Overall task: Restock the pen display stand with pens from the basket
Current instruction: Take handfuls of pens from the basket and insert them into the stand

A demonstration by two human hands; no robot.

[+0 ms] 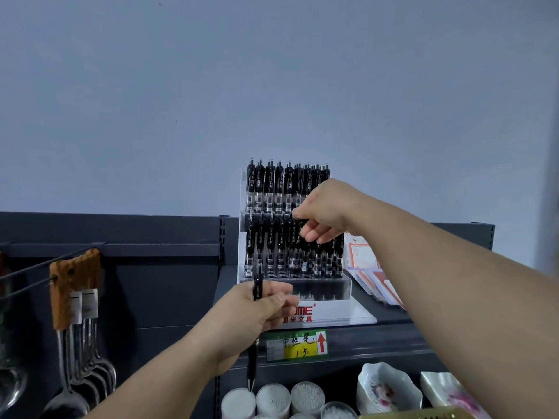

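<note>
A clear tiered pen display stand [332, 313] stands on the dark top shelf, its two upper rows filled with several black pens [269, 189]. The lowest tier looks mostly empty. My right hand [323, 213] reaches in from the right and pinches the top of a black pen [298, 234] in the middle row. My left hand [257, 306] is in front of the stand's lower left and grips a black pen [253, 358] upright, tip pointing down. A yellow basket rim [417, 414] shows at the bottom edge.
A green and yellow price tag [298, 346] sits on the shelf edge. Red-bordered paper packs [372, 276] lie right of the stand. Below are cotton swab tubs [272, 400] and floral dishes [387, 388]. Wooden-handled spoons [75, 297] hang on hooks at left.
</note>
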